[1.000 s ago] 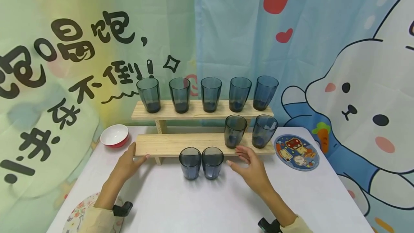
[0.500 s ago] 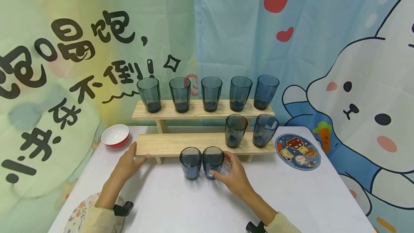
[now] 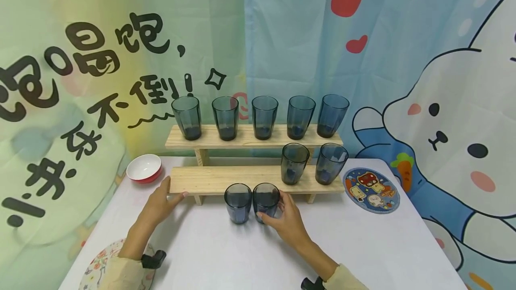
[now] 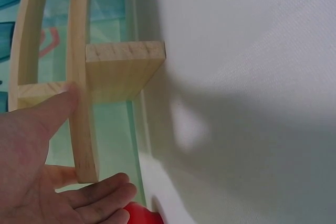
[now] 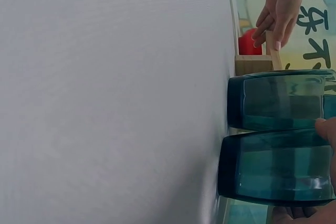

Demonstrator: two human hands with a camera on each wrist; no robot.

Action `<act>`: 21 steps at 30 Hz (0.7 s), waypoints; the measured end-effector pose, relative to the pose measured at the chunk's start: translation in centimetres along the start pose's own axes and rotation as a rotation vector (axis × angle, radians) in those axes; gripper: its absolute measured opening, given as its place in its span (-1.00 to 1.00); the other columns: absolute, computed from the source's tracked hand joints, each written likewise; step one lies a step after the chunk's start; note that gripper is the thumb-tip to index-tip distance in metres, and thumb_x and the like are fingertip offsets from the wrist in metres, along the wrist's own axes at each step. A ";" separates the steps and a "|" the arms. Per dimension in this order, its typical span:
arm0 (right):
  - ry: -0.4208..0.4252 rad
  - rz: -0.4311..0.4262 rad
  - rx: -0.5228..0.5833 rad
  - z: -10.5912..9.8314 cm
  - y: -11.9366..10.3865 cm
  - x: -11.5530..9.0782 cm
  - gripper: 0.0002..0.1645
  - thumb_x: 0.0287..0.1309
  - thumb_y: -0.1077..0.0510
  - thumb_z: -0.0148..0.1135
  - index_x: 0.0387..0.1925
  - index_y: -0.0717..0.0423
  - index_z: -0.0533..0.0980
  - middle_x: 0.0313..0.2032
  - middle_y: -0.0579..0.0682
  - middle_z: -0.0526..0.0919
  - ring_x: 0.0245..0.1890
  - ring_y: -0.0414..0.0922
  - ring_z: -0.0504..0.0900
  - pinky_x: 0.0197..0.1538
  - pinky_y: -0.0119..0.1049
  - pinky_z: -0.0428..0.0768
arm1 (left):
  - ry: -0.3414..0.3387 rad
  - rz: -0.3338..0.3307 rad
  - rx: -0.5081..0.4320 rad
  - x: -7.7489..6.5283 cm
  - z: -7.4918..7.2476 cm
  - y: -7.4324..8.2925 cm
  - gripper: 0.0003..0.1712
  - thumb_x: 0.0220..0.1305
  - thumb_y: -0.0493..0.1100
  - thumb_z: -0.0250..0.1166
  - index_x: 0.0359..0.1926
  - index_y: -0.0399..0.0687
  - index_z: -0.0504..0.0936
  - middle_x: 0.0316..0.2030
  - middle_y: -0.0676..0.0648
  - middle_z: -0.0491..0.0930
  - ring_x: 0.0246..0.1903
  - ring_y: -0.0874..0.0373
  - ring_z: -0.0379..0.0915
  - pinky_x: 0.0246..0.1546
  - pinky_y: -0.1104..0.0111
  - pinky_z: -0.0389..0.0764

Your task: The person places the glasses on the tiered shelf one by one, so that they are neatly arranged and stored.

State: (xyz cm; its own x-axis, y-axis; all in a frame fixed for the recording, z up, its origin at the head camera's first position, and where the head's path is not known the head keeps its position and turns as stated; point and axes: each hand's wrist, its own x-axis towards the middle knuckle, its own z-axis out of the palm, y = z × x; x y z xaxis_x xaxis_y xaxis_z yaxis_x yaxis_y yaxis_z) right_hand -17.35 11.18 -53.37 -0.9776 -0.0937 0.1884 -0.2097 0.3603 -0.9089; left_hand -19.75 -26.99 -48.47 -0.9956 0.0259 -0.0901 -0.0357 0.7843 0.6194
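Note:
My right hand (image 3: 291,226) holds the right one of two blue-tinted drinking glasses that stand upright on the white table, its thumb on the near side of that glass (image 3: 265,196) and its fingers round the far right side. Close beside it stands the other glass (image 3: 238,202). At the left end of a two-tier wooden shelf (image 3: 221,179), my left hand (image 3: 158,206) grips the lower board; in the left wrist view the thumb (image 4: 65,100) lies on the board's edge and a finger reaches behind its end. Two glasses stand at the right of the lower tier.
Several matching glasses line the upper tier (image 3: 245,134). A red and white bowl (image 3: 144,169) stands left of the shelf. To its right lies a round blue patterned mat (image 3: 371,190), and a floral round mat (image 3: 98,265) lies at the front left. A printed curtain (image 3: 282,35) hangs behind.
My right hand has moved left from beside the lower tier and taken hold of the right glass on the table. My left hand stays on the shelf's end.

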 end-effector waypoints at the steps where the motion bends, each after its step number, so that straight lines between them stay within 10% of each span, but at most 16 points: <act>1: 0.000 0.000 0.000 0.0 0.0 0.0 0.03 0.07 0.00 0.68 0.45 0.23 0.32 0.28 0.15 0.50 0.39 0.16 0.50 0.46 0.13 0.46 | 0.000 -0.001 0.000 0.0 0.0 0.0 0.11 0.55 0.16 0.24 0.57 -0.60 -0.13 0.51 -0.67 0.01 0.52 -0.57 -0.03 0.50 -0.31 0.15; 21: 0.011 -0.006 0.003 -0.2 -0.1 0.0 -0.04 0.07 0.00 0.68 0.41 0.16 0.40 0.23 0.07 0.55 0.33 0.09 0.55 0.44 0.07 0.50 | 0.009 0.000 -0.011 -0.1 0.0 -0.1 0.08 0.57 0.11 0.24 0.58 -0.59 -0.14 0.52 -0.66 0.01 0.53 -0.56 -0.04 0.51 -0.30 0.13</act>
State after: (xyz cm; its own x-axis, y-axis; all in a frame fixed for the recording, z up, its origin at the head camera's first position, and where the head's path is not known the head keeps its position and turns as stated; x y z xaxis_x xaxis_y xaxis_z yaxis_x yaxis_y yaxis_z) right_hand -17.35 11.36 -53.21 -0.9764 -0.0860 0.1982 -0.2159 0.3568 -0.9089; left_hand -19.69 -27.07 -48.54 -0.9963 0.0207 -0.0834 -0.0364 0.7774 0.6280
